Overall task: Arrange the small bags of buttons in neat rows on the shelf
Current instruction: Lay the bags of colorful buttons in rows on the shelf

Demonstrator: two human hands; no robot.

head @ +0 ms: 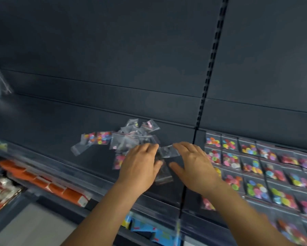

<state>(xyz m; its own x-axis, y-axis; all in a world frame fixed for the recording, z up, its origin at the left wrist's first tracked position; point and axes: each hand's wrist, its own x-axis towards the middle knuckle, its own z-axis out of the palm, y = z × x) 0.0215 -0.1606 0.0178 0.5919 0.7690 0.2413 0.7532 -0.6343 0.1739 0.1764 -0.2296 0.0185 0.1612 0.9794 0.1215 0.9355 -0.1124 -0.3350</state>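
A person's left hand (140,165) and right hand (193,163) reach over a dark store shelf (60,139), both at the near edge of a loose pile of button bags (129,139) — small clear zip bags lying at all angles, some showing bright buttons, others dark contents. The left hand's fingers curl over bags at the pile's edge, though motion blur hides whether they truly pinch one; the right hand lies flat with fingers spread, gripping nothing, its fingertips at a clear bag. To the right, past the slotted upright (207,77), rows of arranged bags (252,166) already fill the next shelf section edge to edge — the job looks roughly half done, with the whole pile left to sort. Below, orange boxes (48,185) and blue packets (149,229) stock a lower shelf; the dark back panel above is bare.
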